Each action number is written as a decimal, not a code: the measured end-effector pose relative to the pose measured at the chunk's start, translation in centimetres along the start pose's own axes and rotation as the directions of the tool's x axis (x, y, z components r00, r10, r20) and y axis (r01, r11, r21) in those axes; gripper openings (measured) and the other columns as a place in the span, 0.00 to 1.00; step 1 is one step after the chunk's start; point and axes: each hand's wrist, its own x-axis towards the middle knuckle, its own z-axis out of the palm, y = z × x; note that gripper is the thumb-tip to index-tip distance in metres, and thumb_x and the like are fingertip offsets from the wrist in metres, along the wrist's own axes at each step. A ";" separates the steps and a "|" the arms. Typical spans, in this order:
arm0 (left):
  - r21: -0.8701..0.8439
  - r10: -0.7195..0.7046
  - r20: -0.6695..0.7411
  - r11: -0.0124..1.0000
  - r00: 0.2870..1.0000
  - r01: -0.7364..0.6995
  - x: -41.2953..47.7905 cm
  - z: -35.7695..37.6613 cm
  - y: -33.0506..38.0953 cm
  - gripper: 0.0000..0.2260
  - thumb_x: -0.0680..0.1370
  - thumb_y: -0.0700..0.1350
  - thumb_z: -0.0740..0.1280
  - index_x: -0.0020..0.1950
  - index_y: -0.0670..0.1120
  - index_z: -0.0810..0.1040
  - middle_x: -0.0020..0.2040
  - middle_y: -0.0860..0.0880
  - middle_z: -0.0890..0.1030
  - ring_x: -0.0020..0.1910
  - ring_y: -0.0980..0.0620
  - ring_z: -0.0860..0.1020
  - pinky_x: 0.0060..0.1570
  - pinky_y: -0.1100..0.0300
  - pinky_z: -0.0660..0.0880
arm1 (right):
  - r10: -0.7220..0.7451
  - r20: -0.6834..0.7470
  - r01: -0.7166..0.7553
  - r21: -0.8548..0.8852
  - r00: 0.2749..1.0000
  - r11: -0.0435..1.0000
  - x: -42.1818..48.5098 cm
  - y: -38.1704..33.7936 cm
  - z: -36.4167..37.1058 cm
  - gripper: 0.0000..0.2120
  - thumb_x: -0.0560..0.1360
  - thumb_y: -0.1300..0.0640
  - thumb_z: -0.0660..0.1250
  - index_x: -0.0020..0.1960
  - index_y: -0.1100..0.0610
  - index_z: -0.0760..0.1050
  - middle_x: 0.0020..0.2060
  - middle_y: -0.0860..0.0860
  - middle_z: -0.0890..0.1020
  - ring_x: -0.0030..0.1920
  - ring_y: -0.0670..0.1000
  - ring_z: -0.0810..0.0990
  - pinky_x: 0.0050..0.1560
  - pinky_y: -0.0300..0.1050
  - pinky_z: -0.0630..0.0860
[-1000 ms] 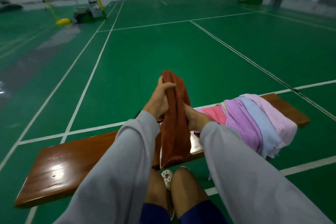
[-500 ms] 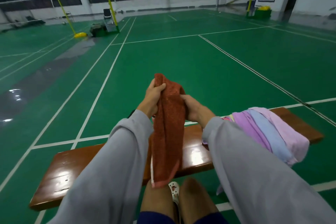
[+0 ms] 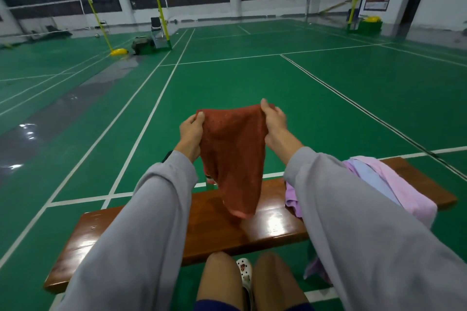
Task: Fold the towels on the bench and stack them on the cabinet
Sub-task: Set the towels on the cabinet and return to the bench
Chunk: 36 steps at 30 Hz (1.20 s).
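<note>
The right sleeve [image 3: 353, 230] covers much of the towel pile [image 3: 406, 192] on the right end of the bench [image 3: 156, 232], so its count is unclear; purple, blue and pink layers show. One rust-red towel [image 3: 233, 154] hangs over the bench's middle. Whether its lower edge touches the seat is unclear. With both arms outstretched, the left hand [image 3: 190, 131] and right hand [image 3: 274, 125] each pinch an upper corner.
</note>
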 end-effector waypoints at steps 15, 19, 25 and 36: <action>0.167 0.090 -0.166 0.984 0.982 -0.062 1.7 -5.4 2.3 0.13 0.75 0.30 0.72 0.57 0.41 0.83 0.47 0.43 0.84 0.39 0.51 0.81 0.36 0.62 0.80 | 0.022 -0.115 -0.054 -0.282 0.993 0.958 0.6 -3.0 -2.2 0.22 0.69 0.76 0.71 0.59 0.58 0.78 0.42 0.55 0.80 0.36 0.51 0.79 0.31 0.42 0.76; 0.216 0.179 -0.144 0.966 0.973 -0.145 1.9 -5.4 3.5 0.11 0.77 0.31 0.70 0.57 0.40 0.84 0.46 0.48 0.83 0.44 0.53 0.80 0.44 0.65 0.79 | -0.024 -0.121 0.021 -0.025 0.992 0.999 1.4 -4.9 -1.1 0.11 0.73 0.70 0.72 0.50 0.58 0.78 0.33 0.54 0.80 0.27 0.50 0.78 0.29 0.41 0.76; 0.243 0.204 -0.128 0.955 0.970 -0.169 2.6 -4.9 5.2 0.06 0.82 0.40 0.68 0.56 0.45 0.84 0.49 0.46 0.82 0.48 0.47 0.81 0.57 0.48 0.82 | 0.011 -0.354 -0.096 -0.223 0.935 0.970 4.6 -2.4 -4.5 0.10 0.66 0.67 0.72 0.41 0.60 0.71 0.41 0.55 0.86 0.37 0.53 0.83 0.43 0.53 0.84; 0.424 0.252 -0.105 0.886 0.962 -0.186 1.9 -5.1 4.7 0.10 0.76 0.33 0.71 0.54 0.45 0.84 0.50 0.43 0.84 0.44 0.50 0.83 0.46 0.58 0.82 | 0.279 -0.203 -0.304 -0.104 0.939 0.947 -0.3 -4.8 -5.4 0.11 0.78 0.71 0.57 0.45 0.58 0.71 0.41 0.53 0.76 0.39 0.53 0.75 0.44 0.51 0.74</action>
